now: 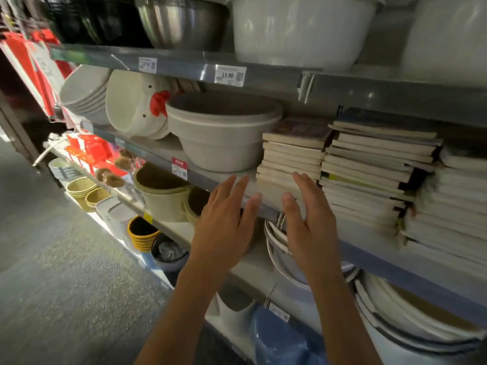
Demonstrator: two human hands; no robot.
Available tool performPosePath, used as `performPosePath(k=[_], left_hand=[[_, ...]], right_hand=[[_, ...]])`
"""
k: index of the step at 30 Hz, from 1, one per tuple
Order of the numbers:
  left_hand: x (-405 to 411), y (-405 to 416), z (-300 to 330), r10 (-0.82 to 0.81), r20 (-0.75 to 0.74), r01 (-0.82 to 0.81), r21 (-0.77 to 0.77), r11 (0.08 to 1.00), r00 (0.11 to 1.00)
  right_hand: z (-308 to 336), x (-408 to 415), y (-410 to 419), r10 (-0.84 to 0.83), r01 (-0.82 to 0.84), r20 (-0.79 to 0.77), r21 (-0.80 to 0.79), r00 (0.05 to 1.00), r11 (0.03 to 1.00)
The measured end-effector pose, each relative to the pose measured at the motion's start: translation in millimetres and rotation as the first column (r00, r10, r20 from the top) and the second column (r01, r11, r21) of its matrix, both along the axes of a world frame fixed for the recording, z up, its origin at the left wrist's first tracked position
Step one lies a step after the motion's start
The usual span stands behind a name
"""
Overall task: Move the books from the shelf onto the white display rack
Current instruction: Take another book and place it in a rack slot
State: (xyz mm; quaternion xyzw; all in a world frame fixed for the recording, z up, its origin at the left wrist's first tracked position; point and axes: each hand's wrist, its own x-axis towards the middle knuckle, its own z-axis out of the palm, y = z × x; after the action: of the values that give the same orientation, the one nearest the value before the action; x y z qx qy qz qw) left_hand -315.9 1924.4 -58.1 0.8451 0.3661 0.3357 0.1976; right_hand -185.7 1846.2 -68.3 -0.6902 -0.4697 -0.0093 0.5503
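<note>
So, from the head camera, both hands are up at the middle shelf (210, 177), reaching toward the leftmost stack of books (291, 159). Left hand (224, 225) sits in front of the shelf edge with its fingers straight and slightly spread, holding nothing; its fingertips are at the shelf lip, just left of that stack. Right hand (308, 219) is raised with fingers straight and close together, palm turned toward the left hand, right in front of the lower part of the stack; whether it actually touches the books I cannot tell, there is motion blur around the fingertips. Nothing is gripped by either hand.

The books all lie flat in piles on the shelf, page edges facing out. A taller stack (374, 169) stands just beside the first, and a third pile (453, 206), blurred, runs off toward the right edge. Immediately left of the books sits a big grey basin (224, 135), with tilted pale bowls (131, 106) further left. Up top, a white tub (297, 30) and a steel bowl (179, 19) rest above a price tag (229, 75) reading 13.90. Below, stacked white plates (284, 238) sit under the right hand, with small buckets (163, 191) further along to the left
</note>
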Motion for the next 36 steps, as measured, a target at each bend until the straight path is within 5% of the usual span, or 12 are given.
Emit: performPosePath(k=[10,19,26,31,36], left_hand=[[62.0,100.4,-1.2,-0.247,0.086,0.250,-0.024,0.968,0.965],[126.8,197.2,-22.5,-0.402,0.190,0.432,-0.160,0.887,0.896],[162.9,215.3,-22.8,-0.418,0.338,0.511,-0.263,0.818,0.843],[175.4,210.1,-26.1,-0.404,0.494,0.550,-0.193,0.813,0.770],[188.1,215.6,-27.5,-0.419,0.469,0.525,-0.116,0.843,0.777]], right_hand=[[-8.0,44.9,84.3,-0.231,0.231,-0.043,0.000,0.972,0.973],[-13.1,71.8,150.8,-0.472,0.472,0.083,0.023,0.878,0.882],[-18.9,107.1,176.7,-0.596,0.614,0.371,0.083,0.712,0.785],[-22.1,126.9,178.9,-0.667,0.726,0.535,0.136,0.519,0.674],[-25.2,137.5,182.5,-0.673,0.737,0.577,0.172,0.463,0.654]])
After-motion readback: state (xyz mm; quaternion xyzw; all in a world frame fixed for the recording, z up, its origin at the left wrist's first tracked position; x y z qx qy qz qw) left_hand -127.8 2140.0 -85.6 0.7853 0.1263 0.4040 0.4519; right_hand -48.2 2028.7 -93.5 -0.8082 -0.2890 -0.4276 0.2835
